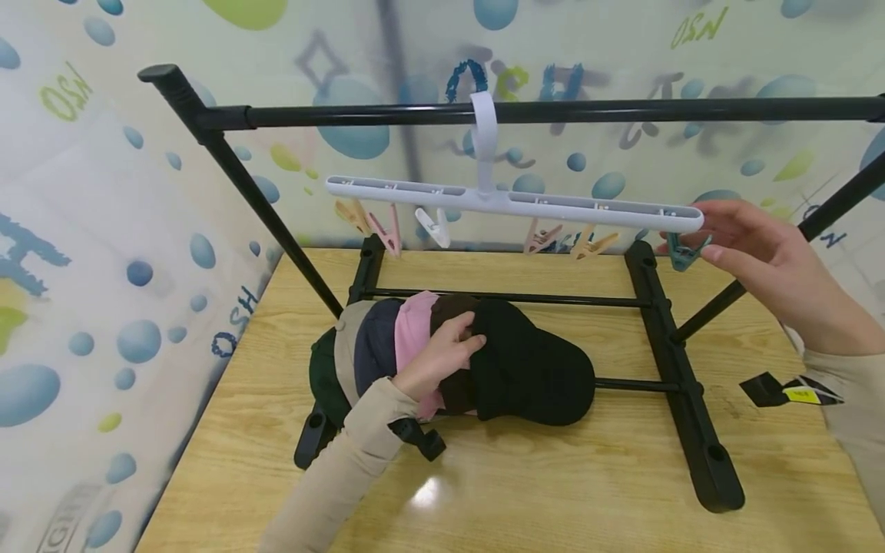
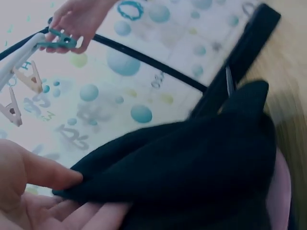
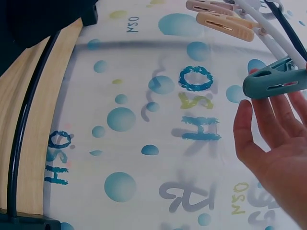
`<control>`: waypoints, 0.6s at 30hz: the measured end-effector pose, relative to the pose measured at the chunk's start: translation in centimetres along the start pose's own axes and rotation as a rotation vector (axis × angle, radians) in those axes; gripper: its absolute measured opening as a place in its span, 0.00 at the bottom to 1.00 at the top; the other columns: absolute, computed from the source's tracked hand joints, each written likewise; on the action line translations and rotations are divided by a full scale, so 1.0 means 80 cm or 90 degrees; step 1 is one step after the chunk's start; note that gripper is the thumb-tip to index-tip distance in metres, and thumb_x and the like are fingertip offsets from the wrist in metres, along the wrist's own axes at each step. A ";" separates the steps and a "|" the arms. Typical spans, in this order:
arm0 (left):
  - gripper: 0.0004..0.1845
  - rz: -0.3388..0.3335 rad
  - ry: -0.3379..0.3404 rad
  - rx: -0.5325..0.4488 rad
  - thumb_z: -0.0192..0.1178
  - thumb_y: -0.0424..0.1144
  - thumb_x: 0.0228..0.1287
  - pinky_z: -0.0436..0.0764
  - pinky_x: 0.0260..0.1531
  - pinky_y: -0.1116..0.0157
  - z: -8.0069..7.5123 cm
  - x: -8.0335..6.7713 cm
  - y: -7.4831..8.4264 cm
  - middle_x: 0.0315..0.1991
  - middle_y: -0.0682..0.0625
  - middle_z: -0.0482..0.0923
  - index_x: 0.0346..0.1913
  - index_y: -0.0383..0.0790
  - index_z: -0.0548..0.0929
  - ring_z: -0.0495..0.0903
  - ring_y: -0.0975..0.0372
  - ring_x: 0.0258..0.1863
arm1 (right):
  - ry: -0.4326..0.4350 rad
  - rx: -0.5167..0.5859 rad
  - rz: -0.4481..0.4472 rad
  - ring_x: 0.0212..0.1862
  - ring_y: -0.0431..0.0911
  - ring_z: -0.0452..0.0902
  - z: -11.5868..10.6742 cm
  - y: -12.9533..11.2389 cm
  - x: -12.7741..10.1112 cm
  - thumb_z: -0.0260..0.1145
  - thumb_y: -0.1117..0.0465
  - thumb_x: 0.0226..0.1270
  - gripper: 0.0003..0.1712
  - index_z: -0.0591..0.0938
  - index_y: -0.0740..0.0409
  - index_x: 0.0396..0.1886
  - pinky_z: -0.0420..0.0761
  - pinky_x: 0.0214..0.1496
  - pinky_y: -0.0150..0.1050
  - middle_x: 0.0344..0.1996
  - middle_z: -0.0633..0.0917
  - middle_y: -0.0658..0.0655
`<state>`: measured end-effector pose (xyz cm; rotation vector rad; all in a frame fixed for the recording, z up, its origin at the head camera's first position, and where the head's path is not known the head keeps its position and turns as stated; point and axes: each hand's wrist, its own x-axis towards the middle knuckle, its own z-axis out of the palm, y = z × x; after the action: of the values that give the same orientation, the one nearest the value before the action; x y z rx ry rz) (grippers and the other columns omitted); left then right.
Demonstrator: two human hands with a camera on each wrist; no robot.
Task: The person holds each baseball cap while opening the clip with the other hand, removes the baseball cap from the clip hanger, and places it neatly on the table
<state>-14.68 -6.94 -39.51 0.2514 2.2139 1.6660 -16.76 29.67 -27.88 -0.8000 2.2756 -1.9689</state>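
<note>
In the head view, a black cap [image 1: 532,369] lies at the right end of a row of overlapping caps. My left hand [image 1: 445,357] reaches over the row and pinches the black cap's edge between thumb and fingers. In the left wrist view the pinched edge of the black cloth [image 2: 172,163] is lifted. A white clip hanger [image 1: 588,209] hangs from the rack's top bar. At its right end dangles a teal clothespin [image 1: 683,252]. My right hand [image 1: 767,253] is beside this clothespin, its extended fingers behind it and its thumb near one handle.
Beige, pink and white clothespins [image 1: 433,226] hang along the hanger. The black rack [image 1: 684,399] stands on a wooden table [image 1: 553,476]. Pink [image 1: 415,330], navy and beige caps lie across its lower bars. A patterned wall [image 1: 138,230] stands behind and to the left.
</note>
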 end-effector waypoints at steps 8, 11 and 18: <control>0.04 0.037 -0.003 0.008 0.52 0.29 0.71 0.83 0.34 0.58 -0.021 -0.016 -0.005 0.23 0.47 0.72 0.38 0.30 0.70 0.78 0.58 0.25 | 0.027 -0.063 0.026 0.54 0.38 0.76 -0.002 0.008 -0.003 0.52 0.74 0.72 0.25 0.69 0.61 0.68 0.68 0.50 0.26 0.55 0.77 0.53; 0.03 0.049 0.003 0.032 0.52 0.28 0.71 0.83 0.35 0.59 -0.038 -0.031 -0.007 0.31 0.43 0.81 0.40 0.29 0.74 0.83 0.55 0.30 | 0.035 -0.141 0.054 0.53 0.35 0.75 -0.002 0.012 -0.002 0.53 0.72 0.73 0.25 0.70 0.57 0.68 0.69 0.49 0.24 0.57 0.75 0.50; 0.03 0.111 0.126 0.144 0.54 0.26 0.69 0.82 0.33 0.60 -0.095 -0.071 -0.020 0.33 0.42 0.83 0.40 0.30 0.78 0.83 0.54 0.31 | -0.014 -0.210 0.055 0.53 0.35 0.76 0.000 0.022 -0.008 0.53 0.73 0.73 0.26 0.67 0.59 0.68 0.74 0.49 0.24 0.57 0.76 0.50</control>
<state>-12.23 -16.14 -38.17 0.3613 2.6003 1.5842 -16.84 30.05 -29.68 -0.7235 2.6119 -1.5631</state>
